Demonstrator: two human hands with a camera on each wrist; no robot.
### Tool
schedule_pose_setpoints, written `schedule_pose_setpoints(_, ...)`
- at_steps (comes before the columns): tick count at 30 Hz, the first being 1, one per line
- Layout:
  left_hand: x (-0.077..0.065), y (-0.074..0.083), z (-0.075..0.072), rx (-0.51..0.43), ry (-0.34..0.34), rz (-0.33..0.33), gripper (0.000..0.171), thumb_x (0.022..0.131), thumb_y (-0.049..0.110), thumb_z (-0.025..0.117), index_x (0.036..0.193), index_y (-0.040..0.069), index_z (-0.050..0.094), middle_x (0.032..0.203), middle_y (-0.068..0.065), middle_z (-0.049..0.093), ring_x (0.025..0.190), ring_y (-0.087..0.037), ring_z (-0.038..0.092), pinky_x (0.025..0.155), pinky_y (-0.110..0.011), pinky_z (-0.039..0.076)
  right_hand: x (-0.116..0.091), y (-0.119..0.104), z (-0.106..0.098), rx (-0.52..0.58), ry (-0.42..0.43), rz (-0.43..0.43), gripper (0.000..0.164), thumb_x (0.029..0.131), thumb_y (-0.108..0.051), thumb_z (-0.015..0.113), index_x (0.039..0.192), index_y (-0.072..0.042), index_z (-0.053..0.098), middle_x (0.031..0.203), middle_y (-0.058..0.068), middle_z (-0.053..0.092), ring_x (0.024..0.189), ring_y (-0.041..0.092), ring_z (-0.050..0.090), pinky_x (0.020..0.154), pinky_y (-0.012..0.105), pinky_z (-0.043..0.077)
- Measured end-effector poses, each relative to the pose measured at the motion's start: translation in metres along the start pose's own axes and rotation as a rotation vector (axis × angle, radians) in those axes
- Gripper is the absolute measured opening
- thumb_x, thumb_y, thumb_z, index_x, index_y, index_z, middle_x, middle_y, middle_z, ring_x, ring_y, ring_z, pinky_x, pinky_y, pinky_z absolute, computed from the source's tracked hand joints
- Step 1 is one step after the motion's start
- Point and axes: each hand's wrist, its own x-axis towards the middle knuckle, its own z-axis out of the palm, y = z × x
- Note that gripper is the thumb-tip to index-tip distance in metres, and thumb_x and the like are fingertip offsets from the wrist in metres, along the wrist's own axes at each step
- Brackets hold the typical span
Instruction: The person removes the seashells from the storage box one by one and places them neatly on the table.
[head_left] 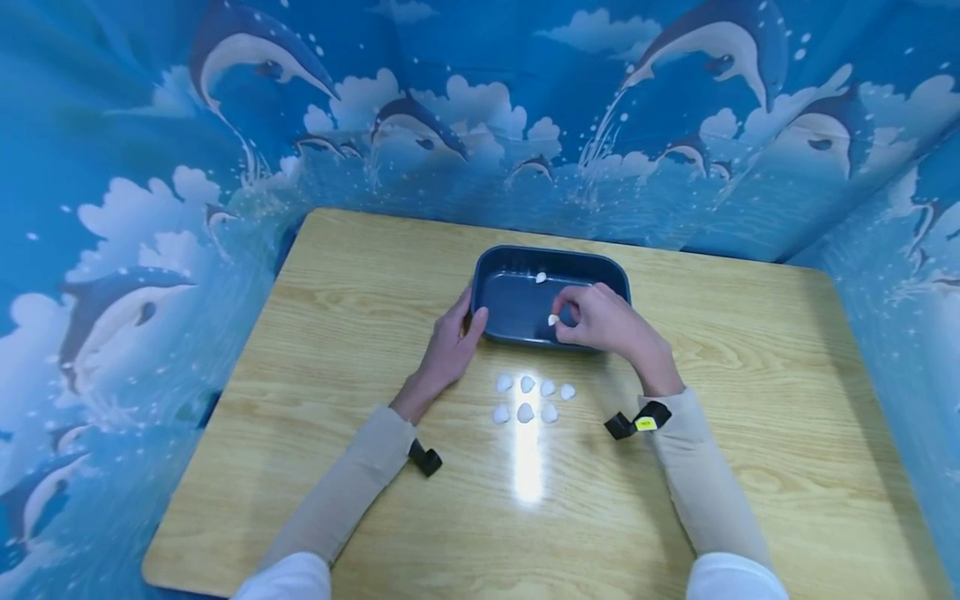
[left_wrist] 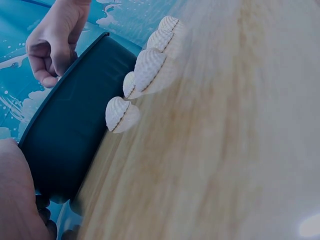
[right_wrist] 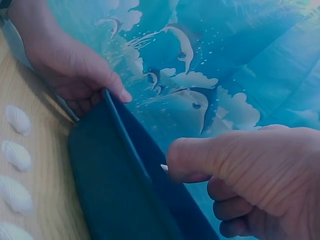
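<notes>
A dark blue rectangular tub (head_left: pixel 517 337) stands near the back of the wooden table, one white seashell (head_left: pixel 541 277) lying inside by its far wall. Over the tub's front right part, my right hand (head_left: pixel 600 321) pinches a small white seashell (head_left: pixel 552 320) between thumb and index finger; only its tip shows in the right wrist view. My left hand (head_left: pixel 450 343) holds the tub's left end, with the thumb at the rim and the fingers along the outside, partly hidden. In front of the tub, several white ribbed seashells (left_wrist: pixel 150 69) lie in two rows.
The wooden table (head_left: pixel 360 275) reaches out on both sides of the tub. Behind it hangs a blue backdrop (head_left: pixel 465 183) with dolphins. Each wrist wears a black camera, one of them near the right cuff (head_left: pixel 621 425). Bright glare crosses the tabletop in front of the shells.
</notes>
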Motion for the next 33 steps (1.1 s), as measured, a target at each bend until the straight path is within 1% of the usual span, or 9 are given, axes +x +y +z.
schedule_pose_setpoints(3,0.000,0.001,0.000,0.002,-0.002,-0.003,0.060,0.114,0.035,0.041,0.167,0.014,0.021,0.171,0.004,0.022,0.156,-0.011,0.024,0.127,-0.033,0.025,-0.008,-0.002,-0.003,0.001,0.017,-0.015,0.011,0.090,-0.011,0.070,0.100,-0.007,0.073,0.060,-0.003,0.045,0.052,0.012,0.034,0.054,0.029,0.029)
schedule_pose_setpoints(9,-0.001,0.003,0.001,0.004,-0.006,-0.011,0.060,0.114,0.034,0.040,0.167,0.014,0.020,0.171,0.004,0.021,0.156,-0.010,0.023,0.127,-0.033,0.024,-0.027,-0.007,-0.004,0.007,0.039,-0.046,0.007,0.092,-0.012,0.072,0.098,-0.009,0.072,0.060,-0.005,0.044,0.052,0.011,0.037,0.053,0.027,0.031)
schedule_pose_setpoints(15,-0.001,0.003,0.001,0.005,-0.005,-0.011,0.059,0.114,0.029,0.041,0.167,0.013,0.020,0.171,0.002,0.021,0.157,-0.011,0.022,0.128,-0.034,0.024,-0.048,-0.009,0.001,0.009,0.056,-0.054,0.009,0.090,-0.010,0.074,0.098,-0.009,0.072,0.061,-0.007,0.041,0.052,0.007,0.036,0.051,0.024,0.029)
schedule_pose_setpoints(19,0.000,0.003,0.001,0.004,-0.004,-0.006,0.058,0.114,0.027,0.042,0.167,0.013,0.021,0.171,0.002,0.022,0.156,-0.012,0.023,0.128,-0.035,0.025,-0.063,-0.007,0.009,-0.002,0.052,-0.029,0.010,0.089,-0.009,0.074,0.099,-0.009,0.073,0.063,-0.007,0.043,0.055,0.007,0.038,0.050,0.022,0.028)
schedule_pose_setpoints(26,0.000,0.002,0.001,0.003,-0.005,-0.026,0.059,0.114,0.032,0.041,0.167,0.016,0.021,0.171,0.002,0.024,0.156,-0.012,0.025,0.127,-0.034,0.026,-0.083,0.003,0.022,0.016,-0.001,0.059,0.013,0.089,-0.010,0.073,0.102,-0.007,0.074,0.064,-0.005,0.045,0.056,0.008,0.040,0.049,0.022,0.030)
schedule_pose_setpoints(28,-0.001,0.001,0.001,0.007,0.001,-0.026,0.059,0.114,0.034,0.042,0.167,0.016,0.022,0.170,0.002,0.025,0.155,-0.013,0.026,0.126,-0.034,0.028,-0.086,0.006,0.026,0.021,-0.005,0.065,0.013,0.088,-0.010,0.074,0.101,-0.007,0.074,0.064,-0.005,0.046,0.055,0.007,0.040,0.049,0.022,0.031)
schedule_pose_setpoints(33,0.000,0.000,0.001,0.009,0.002,-0.006,0.059,0.114,0.033,0.041,0.167,0.013,0.024,0.170,0.001,0.026,0.155,-0.014,0.027,0.126,-0.034,0.029,-0.091,0.016,0.035,0.030,-0.006,0.037,0.011,0.085,-0.009,0.076,0.095,-0.009,0.073,0.064,-0.006,0.047,0.056,0.005,0.040,0.049,0.021,0.032)
